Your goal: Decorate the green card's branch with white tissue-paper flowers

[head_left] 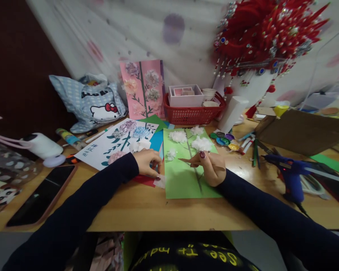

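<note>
My right hand [211,167] grips a slim tan pointed tool [186,160], like tweezers in shape; its tip points left over the light green sheet [176,188]. On that sheet are fluffy white paper flowers [201,143] and a dark stem line. My left hand [148,162] curls just left of the sheet, its fingertips on a small piece of white tissue paper [159,182] above red paper [145,180]. More crumpled white tissue [139,145] lies behind this hand. Beside it is a white sheet [87,156] with coloured paper flowers and painted leaves.
A blue glue gun [289,175] stands at right, near several paint pots [223,140] and pens. Behind are a red basket [183,114], a pink flower picture [144,90] and a red headdress [265,37]. A phone [42,195] and a checked bag [93,101] are at left.
</note>
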`<action>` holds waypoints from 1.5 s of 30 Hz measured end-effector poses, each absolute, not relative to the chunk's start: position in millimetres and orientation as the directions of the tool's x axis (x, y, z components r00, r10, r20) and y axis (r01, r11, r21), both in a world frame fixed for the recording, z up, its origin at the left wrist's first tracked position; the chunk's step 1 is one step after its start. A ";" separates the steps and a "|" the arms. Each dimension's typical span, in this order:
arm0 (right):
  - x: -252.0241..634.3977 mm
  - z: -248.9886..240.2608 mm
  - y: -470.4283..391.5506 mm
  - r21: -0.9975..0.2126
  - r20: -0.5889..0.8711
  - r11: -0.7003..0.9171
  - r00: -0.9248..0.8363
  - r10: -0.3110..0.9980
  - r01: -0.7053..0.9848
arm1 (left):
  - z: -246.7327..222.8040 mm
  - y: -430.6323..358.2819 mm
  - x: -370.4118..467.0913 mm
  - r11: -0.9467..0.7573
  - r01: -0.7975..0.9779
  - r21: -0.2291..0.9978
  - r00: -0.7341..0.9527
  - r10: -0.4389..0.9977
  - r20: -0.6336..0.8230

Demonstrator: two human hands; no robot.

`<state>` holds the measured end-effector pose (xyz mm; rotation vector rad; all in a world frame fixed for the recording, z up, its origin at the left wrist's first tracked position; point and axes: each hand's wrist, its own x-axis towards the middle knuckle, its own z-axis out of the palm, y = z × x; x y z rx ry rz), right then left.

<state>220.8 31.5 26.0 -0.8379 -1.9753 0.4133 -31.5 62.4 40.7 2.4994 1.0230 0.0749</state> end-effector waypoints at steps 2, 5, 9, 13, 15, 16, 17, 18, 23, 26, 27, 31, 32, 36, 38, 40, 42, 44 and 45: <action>220.9 26.9 30.7 -0.563 0.639 0.724 -0.346 0.687 0.398 | 37.6 64.0 -30.7 -0.653 0.616 0.442 0.756 0.648 -0.096; 221.3 28.4 29.8 -0.552 0.649 0.730 -0.343 0.679 0.403 | 36.3 66.0 -31.8 -0.645 0.544 0.536 0.785 0.617 -0.055; 220.1 29.1 31.5 -0.514 0.671 0.764 -0.372 0.641 0.390 | 39.2 66.0 -32.4 -0.540 0.515 0.666 0.739 0.673 -0.026; 214.9 26.8 35.7 -0.523 0.642 0.765 -0.417 0.643 0.375 | 40.5 64.5 -29.7 -0.538 0.561 0.629 0.715 0.697 -0.041; 211.6 24.5 38.3 -0.525 0.612 0.755 -0.443 0.655 0.392 | 40.6 63.3 -27.2 -0.572 0.563 0.596 0.739 0.671 -0.054; 210.1 23.3 39.6 -0.521 0.604 0.755 -0.452 0.656 0.399 | 40.8 62.6 -25.9 -0.588 0.556 0.587 0.753 0.655 -0.058; 208.8 22.1 41.1 -0.514 0.600 0.755 -0.459 0.655 0.406 | 41.2 61.8 -24.5 -0.601 0.547 0.583 0.767 0.639 -0.060; 207.8 21.0 42.5 -0.505 0.599 0.757 -0.463 0.654 0.416 | 41.5 61.1 -23.4 -0.613 0.535 0.581 0.780 0.622 -0.063; 207.2 20.0 46.3 -0.472 0.582 0.729 -0.446 0.680 0.496 | 40.4 60.8 -22.9 -0.668 0.486 0.563 0.829 0.556 -0.056; 208.9 22.9 43.8 -0.503 0.596 0.711 -0.398 0.697 0.492 | 37.8 62.2 -24.7 -0.668 0.467 0.579 0.835 0.549 -0.039; 209.2 24.0 42.5 -0.512 0.602 0.711 -0.389 0.697 0.482 | 37.4 62.1 -24.8 -0.659 0.466 0.590 0.830 0.556 -0.034; 208.3 25.8 39.6 -0.510 0.602 0.735 -0.426 0.676 0.446 | 40.1 58.5 -21.3 -0.646 0.497 0.579 0.808 0.587 -0.039; 207.6 25.5 39.9 -0.503 0.596 0.740 -0.442 0.671 0.447 | 41.3 57.3 -20.1 -0.655 0.501 0.566 0.811 0.584 -0.043; 205.8 23.0 43.3 -0.484 0.583 0.732 -0.447 0.679 0.480 | 43.9 55.3 -18.4 -0.693 0.452 0.561 0.855 0.516 -0.051; 205.8 21.9 44.9 -0.490 0.582 0.719 -0.429 0.691 0.494 | 43.6 56.4 -19.6 -0.667 0.445 0.598 0.855 0.514 -0.063; 205.8 21.3 46.2 -0.505 0.573 0.705 -0.417 0.705 0.498 | 42.9 57.9 -19.9 -0.573 0.500 0.649 0.802 0.590 -0.097; 205.5 21.3 46.9 -0.516 0.560 0.691 -0.412 0.719 0.506 | 42.3 59.0 -17.2 -0.458 0.579 0.674 0.681 0.726 -0.092; 205.4 22.0 46.9 -0.529 0.548 0.679 -0.406 0.731 0.509 | 41.3 59.2 -11.0 -0.399 0.632 0.664 0.544 0.839 -0.013; 205.7 22.6 46.4 -0.536 0.551 0.675 -0.396 0.735 0.506 | 40.3 59.2 -6.9 -0.398 0.648 0.649 0.490 0.871 0.045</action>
